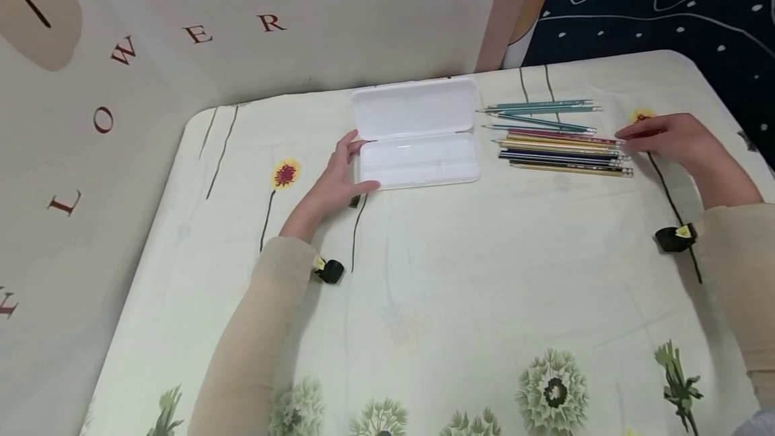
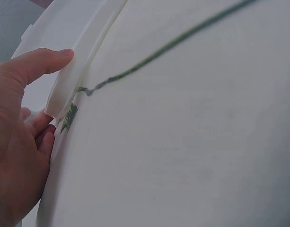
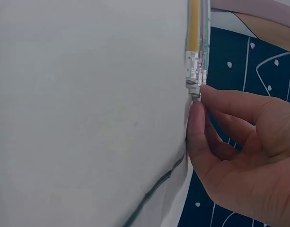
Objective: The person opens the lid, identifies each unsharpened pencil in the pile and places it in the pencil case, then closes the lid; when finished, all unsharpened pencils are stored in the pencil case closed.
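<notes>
A white pencil case (image 1: 418,159) lies unfolded on the cloth-covered table, its lid (image 1: 414,110) tipped back and its shallow tray showing nothing inside. My left hand (image 1: 339,177) grips the case's left end. In the left wrist view the thumb (image 2: 55,59) lies over the rim while other fingers reach around the end. To the right of the case, several pencils (image 1: 566,168) lie side by side, green, red, yellow and dark. My right hand (image 1: 672,143) pinches the eraser end of one pencil between thumb and forefinger; which one is hard to tell. A yellow pencil (image 3: 194,28) shows near the fingertips.
A pale floral cloth (image 1: 424,288) covers the table. Black wrist cameras (image 1: 331,271) hang under both sleeves. Behind the table is a light lettered cloth (image 1: 363,19), with a dark patterned cloth (image 1: 660,12) at the back right.
</notes>
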{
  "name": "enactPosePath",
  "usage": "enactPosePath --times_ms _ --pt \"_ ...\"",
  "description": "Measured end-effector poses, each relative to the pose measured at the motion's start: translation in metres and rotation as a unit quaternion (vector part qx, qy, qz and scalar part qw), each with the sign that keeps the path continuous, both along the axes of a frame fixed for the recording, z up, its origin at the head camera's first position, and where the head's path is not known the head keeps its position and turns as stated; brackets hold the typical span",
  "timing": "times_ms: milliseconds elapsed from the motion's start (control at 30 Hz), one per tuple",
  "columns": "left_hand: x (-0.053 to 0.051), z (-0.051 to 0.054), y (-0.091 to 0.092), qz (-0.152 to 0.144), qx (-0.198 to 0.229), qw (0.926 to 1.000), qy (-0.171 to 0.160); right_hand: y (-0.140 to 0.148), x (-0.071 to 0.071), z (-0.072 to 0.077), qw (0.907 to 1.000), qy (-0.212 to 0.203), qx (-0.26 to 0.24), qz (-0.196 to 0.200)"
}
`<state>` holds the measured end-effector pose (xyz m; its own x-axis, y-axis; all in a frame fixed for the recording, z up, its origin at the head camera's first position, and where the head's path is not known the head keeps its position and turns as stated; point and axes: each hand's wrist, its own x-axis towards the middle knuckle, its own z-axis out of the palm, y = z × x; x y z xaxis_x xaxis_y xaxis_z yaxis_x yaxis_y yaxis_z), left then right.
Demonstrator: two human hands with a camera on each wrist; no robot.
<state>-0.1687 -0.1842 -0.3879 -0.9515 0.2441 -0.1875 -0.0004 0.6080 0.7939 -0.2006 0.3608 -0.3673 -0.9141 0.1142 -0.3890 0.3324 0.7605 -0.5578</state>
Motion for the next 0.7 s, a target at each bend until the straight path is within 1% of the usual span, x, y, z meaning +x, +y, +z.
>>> enactPosePath --times_ms 167,367,500,700 --pt "0.0 -0.0007 -0.0008 0.0 0.003 1.0 0.002 -0.0022 -0.0025 -0.0005 0.9998 0.0 0.014 0.017" --pt "0.0001 -0.0013 -0.0014 -0.001 0.005 1.0 0.004 -0.0027 -0.0024 -0.002 0.9997 -0.001 0.018 0.018" --pt "-0.0006 -0.0015 -0.0011 0.002 0.002 1.0 0.001 -0.0008 -0.0013 -0.0035 0.9997 0.006 0.015 0.017" --pt "-0.0008 0.001 0.001 0.002 0.007 1.0 -0.004 0.0029 0.0023 -0.0035 0.9997 0.02 0.001 0.017"
